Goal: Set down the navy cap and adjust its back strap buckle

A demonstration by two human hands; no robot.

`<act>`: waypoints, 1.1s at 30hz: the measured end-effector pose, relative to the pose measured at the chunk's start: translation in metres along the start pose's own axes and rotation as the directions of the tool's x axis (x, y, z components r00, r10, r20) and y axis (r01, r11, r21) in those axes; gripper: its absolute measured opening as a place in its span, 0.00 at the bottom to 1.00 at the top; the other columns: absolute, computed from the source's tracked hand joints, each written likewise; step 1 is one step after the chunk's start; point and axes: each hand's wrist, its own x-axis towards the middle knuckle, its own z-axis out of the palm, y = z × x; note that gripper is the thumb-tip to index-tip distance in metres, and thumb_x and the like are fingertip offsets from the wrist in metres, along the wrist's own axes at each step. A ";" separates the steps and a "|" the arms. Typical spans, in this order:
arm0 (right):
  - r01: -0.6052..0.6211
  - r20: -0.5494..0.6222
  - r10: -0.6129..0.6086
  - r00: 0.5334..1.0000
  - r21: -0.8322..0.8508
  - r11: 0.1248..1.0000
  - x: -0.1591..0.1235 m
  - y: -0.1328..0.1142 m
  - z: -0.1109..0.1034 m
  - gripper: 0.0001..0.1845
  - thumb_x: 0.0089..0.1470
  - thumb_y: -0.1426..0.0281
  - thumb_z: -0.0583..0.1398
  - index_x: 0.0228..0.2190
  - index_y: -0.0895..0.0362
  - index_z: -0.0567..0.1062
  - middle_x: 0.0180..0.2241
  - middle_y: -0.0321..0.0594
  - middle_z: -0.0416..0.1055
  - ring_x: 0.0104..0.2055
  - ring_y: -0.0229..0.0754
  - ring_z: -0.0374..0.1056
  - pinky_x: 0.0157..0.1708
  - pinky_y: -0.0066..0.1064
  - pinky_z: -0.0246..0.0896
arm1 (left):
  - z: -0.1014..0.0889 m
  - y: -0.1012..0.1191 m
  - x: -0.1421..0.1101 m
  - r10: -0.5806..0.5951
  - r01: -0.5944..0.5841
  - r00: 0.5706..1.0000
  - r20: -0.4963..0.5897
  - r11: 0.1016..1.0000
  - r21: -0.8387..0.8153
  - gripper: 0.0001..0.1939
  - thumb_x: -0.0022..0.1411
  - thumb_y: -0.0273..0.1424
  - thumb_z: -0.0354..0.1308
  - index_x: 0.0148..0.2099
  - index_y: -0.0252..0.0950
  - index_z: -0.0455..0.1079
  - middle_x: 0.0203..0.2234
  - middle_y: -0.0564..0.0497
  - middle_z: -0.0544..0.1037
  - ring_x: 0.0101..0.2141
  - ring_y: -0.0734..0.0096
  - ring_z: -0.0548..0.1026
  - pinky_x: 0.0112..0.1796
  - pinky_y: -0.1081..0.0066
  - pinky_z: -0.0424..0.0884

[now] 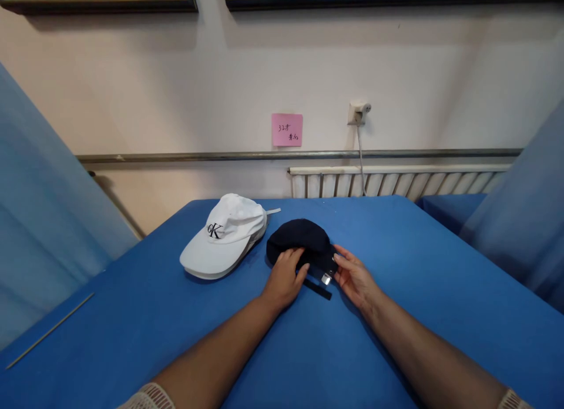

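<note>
A dark navy cap (302, 233) lies on the blue table in front of me, its back turned toward me. My left hand (287, 278) has its fingers curled over the near rim, the fingertips partly hidden in the cap's opening. On the right side, my right hand (355, 278) pinches the cap's edge between thumb and fingers. Close to those fingers shows a shiny metal buckle (326, 279). A loose dark strap end (317, 289) hangs onto the table between my hands. To the left sits a white cap (235, 218) with black "CK" letters, touched by neither hand.
The blue table (185, 332) reaches toward a wall with a metal rail (211, 157) and radiator (396, 183). A thin stick (50, 329) lies at the left edge. A pink note (286, 130) and plugged socket (358, 113) are on the wall. Blue curtains (39, 209) flank both sides.
</note>
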 end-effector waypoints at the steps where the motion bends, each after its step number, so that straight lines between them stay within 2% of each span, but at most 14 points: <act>1: 0.024 -0.042 -0.025 0.999 -0.007 1.000 0.000 0.001 -0.001 0.22 0.41 0.72 0.68 0.41 0.53 0.73 0.37 0.38 0.76 0.39 0.42 0.73 0.39 0.35 0.70 | 0.001 -0.004 0.001 -0.026 0.026 1.000 -0.003 0.999 0.035 0.21 0.64 0.32 0.52 0.59 0.36 0.63 0.52 0.43 0.71 0.52 0.58 0.68 0.54 0.54 0.65; 5: 0.086 -0.224 -0.124 0.967 -0.173 0.981 0.000 0.004 0.001 0.19 0.40 0.73 0.67 0.37 0.54 0.72 0.27 0.34 0.72 0.30 0.39 0.71 0.30 0.30 0.70 | 0.004 -0.017 0.003 -0.121 0.115 0.992 0.023 0.981 0.159 0.19 0.61 0.32 0.55 0.53 0.31 0.67 0.49 0.39 0.72 0.49 0.53 0.70 0.51 0.52 0.67; 8: 0.089 -0.288 -0.209 0.935 -0.379 0.921 0.001 0.006 0.003 0.18 0.39 0.72 0.66 0.36 0.55 0.70 0.23 0.30 0.68 0.26 0.37 0.69 0.23 0.26 0.66 | 0.004 -0.019 0.002 -0.111 0.103 0.993 0.038 0.980 0.168 0.17 0.60 0.31 0.56 0.51 0.32 0.69 0.47 0.40 0.73 0.48 0.54 0.70 0.50 0.53 0.68; 12: 0.055 -0.278 -0.256 0.926 -0.571 0.819 0.007 0.006 -0.003 0.17 0.38 0.71 0.65 0.33 0.55 0.68 0.23 0.30 0.66 0.24 0.38 0.67 0.20 0.27 0.64 | -0.003 -0.008 0.000 0.036 -0.035 0.999 -0.010 0.994 0.104 0.17 0.61 0.26 0.54 0.53 0.35 0.67 0.50 0.42 0.72 0.52 0.58 0.68 0.53 0.54 0.66; 15: 0.031 -0.245 -0.264 0.933 -0.674 0.738 0.012 0.005 -0.012 0.15 0.42 0.66 0.64 0.34 0.55 0.67 0.25 0.33 0.67 0.25 0.40 0.67 0.20 0.30 0.65 | -0.008 0.008 -0.001 0.194 -0.192 0.981 -0.023 0.980 0.058 0.16 0.63 0.25 0.50 0.53 0.38 0.67 0.50 0.44 0.72 0.52 0.62 0.68 0.54 0.56 0.64; 17: 0.054 -0.201 -0.307 0.930 -0.753 0.656 0.013 0.004 -0.018 0.14 0.44 0.64 0.63 0.34 0.55 0.68 0.29 0.37 0.69 0.28 0.42 0.69 0.22 0.32 0.66 | -0.007 0.016 -0.002 0.262 -0.263 0.965 0.026 0.964 0.049 0.16 0.64 0.24 0.49 0.53 0.39 0.67 0.51 0.45 0.72 0.53 0.63 0.67 0.55 0.57 0.63; 19: 0.117 -0.120 -0.400 0.909 -0.846 0.520 0.012 0.002 -0.021 0.12 0.45 0.65 0.62 0.33 0.55 0.69 0.33 0.40 0.70 0.31 0.43 0.69 0.29 0.34 0.67 | -0.001 0.018 -0.001 0.256 -0.263 0.962 0.097 0.962 0.073 0.17 0.64 0.25 0.50 0.54 0.39 0.67 0.53 0.46 0.71 0.55 0.62 0.65 0.56 0.56 0.61; 22: 0.270 0.109 -0.496 0.861 -0.926 0.265 0.007 -0.004 -0.018 0.05 0.48 0.69 0.59 0.31 0.55 0.72 0.36 0.41 0.70 0.37 0.44 0.69 0.39 0.37 0.65 | 0.009 0.010 0.000 0.122 -0.148 0.979 0.163 0.976 0.158 0.19 0.63 0.29 0.52 0.57 0.38 0.65 0.58 0.44 0.67 0.59 0.56 0.60 0.57 0.51 0.57; 24: 0.394 0.282 -0.455 0.845 -0.903 0.172 0.003 -0.007 -0.014 0.06 0.51 0.71 0.56 0.32 0.54 0.73 0.36 0.39 0.71 0.39 0.43 0.68 0.42 0.36 0.64 | 0.012 0.002 0.002 0.058 -0.093 0.980 0.190 0.979 0.180 0.20 0.63 0.30 0.53 0.57 0.38 0.65 0.59 0.44 0.66 0.61 0.54 0.59 0.57 0.48 0.56; 26: 0.498 0.423 -0.355 0.834 -0.854 0.152 0.000 -0.008 -0.011 0.09 0.53 0.73 0.55 0.33 0.53 0.74 0.36 0.38 0.72 0.39 0.41 0.69 0.41 0.34 0.63 | 0.011 -0.003 0.002 0.054 -0.085 0.978 0.199 0.985 0.151 0.18 0.64 0.30 0.52 0.56 0.38 0.66 0.58 0.44 0.67 0.61 0.55 0.58 0.57 0.49 0.55; 28: 0.539 0.496 -0.243 0.834 -0.827 0.159 -0.001 -0.006 -0.011 0.10 0.53 0.75 0.55 0.34 0.53 0.75 0.36 0.38 0.73 0.38 0.40 0.69 0.41 0.33 0.63 | 0.006 -0.003 0.002 0.082 -0.098 0.984 0.158 0.990 0.097 0.16 0.64 0.28 0.51 0.54 0.38 0.68 0.56 0.44 0.69 0.60 0.57 0.60 0.57 0.51 0.56; 31: 0.510 0.495 -0.123 0.860 -0.839 0.191 0.000 -0.003 -0.014 0.12 0.52 0.76 0.56 0.36 0.53 0.76 0.36 0.38 0.73 0.37 0.39 0.69 0.39 0.32 0.64 | -0.005 0.006 0.000 0.137 -0.140 0.986 0.099 0.990 0.020 0.14 0.64 0.26 0.49 0.50 0.37 0.69 0.51 0.45 0.72 0.54 0.61 0.66 0.55 0.56 0.59; 33: 0.494 0.488 -0.082 0.869 -0.845 0.203 0.001 -0.003 -0.016 0.12 0.51 0.77 0.57 0.37 0.53 0.76 0.36 0.38 0.73 0.37 0.39 0.69 0.39 0.32 0.64 | -0.011 0.015 -0.004 0.166 -0.165 0.974 0.152 0.986 -0.017 0.13 0.64 0.26 0.49 0.49 0.37 0.68 0.47 0.46 0.75 0.49 0.64 0.69 0.51 0.60 0.63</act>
